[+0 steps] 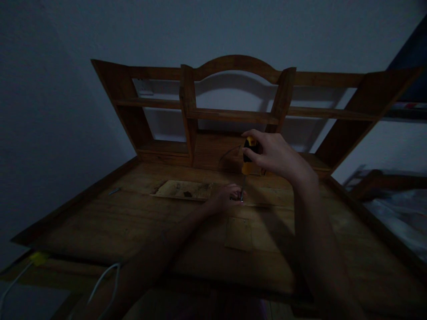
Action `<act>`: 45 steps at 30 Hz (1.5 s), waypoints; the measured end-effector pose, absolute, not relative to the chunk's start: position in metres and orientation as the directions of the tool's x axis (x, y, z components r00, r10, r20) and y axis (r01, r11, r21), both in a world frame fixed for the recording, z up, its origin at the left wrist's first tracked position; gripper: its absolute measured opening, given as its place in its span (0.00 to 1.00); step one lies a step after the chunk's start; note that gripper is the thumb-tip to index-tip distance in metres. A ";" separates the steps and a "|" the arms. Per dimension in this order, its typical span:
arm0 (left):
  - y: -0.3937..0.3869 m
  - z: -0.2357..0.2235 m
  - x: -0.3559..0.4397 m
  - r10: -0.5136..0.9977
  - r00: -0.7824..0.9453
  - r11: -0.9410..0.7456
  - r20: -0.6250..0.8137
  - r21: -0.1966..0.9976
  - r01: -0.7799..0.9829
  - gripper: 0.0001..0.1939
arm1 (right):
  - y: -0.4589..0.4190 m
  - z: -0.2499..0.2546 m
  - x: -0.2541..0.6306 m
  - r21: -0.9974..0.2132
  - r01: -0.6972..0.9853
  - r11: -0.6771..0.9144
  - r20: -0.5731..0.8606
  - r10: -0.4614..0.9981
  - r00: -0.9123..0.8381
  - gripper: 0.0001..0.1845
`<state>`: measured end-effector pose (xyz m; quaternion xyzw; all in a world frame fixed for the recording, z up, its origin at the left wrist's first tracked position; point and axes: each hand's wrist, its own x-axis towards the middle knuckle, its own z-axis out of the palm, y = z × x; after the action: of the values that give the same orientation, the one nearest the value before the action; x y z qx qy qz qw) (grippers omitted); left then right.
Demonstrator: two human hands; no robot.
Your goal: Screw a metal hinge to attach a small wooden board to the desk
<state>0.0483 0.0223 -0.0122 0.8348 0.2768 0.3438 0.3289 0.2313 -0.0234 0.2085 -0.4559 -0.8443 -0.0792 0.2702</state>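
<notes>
My right hand (271, 153) is wrapped round the yellow and black handle of a screwdriver (247, 166), held upright with its shaft pointing down. Low on the desk, my left hand (223, 198) is closed beside the screwdriver's tip, its fingers pinching something small that is too dark to make out. A shiny glint shows at the tip. Under and beside my left hand lies a long wooden board (180, 189) with dark stains and a rough left end. Nearer to me is a small, square wooden piece (238, 233), flat on the desk.
The wooden desk top (133, 222) has a shelf unit (233, 115) along its back against the wall. A small metal object (114, 191) lies at the left. A white cable (106, 275) loops at the front left edge. The room is dim.
</notes>
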 end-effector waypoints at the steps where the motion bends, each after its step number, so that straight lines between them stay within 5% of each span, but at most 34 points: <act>1: 0.022 -0.013 0.048 0.689 0.607 -0.635 0.397 0.733 0.242 0.18 | -0.023 0.208 0.231 -0.101 0.819 0.565 0.532 0.726 -0.435 0.22; 7: 0.020 -0.010 0.049 0.695 0.596 -0.637 0.402 0.730 0.249 0.17 | -0.025 0.208 0.226 -0.035 0.886 0.462 0.499 0.776 -0.385 0.26; 14: 0.019 -0.007 0.049 0.683 0.605 -0.646 0.410 0.726 0.238 0.14 | -0.027 0.211 0.229 -0.122 0.837 0.534 0.470 0.774 -0.425 0.23; 37: 0.018 -0.007 0.051 0.689 0.592 -0.645 0.419 0.727 0.237 0.11 | -0.026 0.208 0.228 -0.055 0.900 0.432 0.470 0.806 -0.358 0.23; 45: 0.015 -0.004 0.050 0.689 0.592 -0.651 0.417 0.715 0.255 0.10 | -0.029 0.213 0.227 -0.130 0.848 0.513 0.441 0.796 -0.414 0.22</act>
<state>0.0503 0.0153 -0.0037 0.8375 0.2820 0.3526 0.3079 0.2267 -0.0291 0.2127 -0.4900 -0.8390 -0.0568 0.2295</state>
